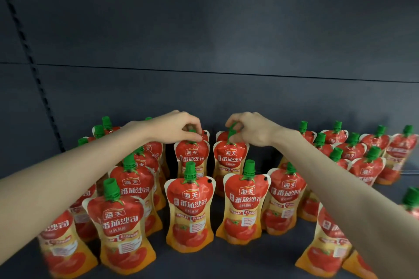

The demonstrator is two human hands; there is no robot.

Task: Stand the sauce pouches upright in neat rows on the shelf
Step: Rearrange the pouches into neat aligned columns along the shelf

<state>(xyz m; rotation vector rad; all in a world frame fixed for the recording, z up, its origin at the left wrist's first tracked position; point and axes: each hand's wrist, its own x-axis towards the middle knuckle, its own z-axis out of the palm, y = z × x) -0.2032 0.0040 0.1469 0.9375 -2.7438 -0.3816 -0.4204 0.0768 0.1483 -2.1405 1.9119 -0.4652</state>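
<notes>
Left hand (176,128) pinches the rear pouch (192,158) beneath by its cap — right hand (251,129), the neighbouring pouch (230,158).

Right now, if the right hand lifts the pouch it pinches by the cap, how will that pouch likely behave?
Probably floppy: the pouch looks like soft film, and its green cap leans under the right hand. Likely tippy when pushed, since it is tall on a narrow base. The hard-looking cap should give a firm grip.
</notes>
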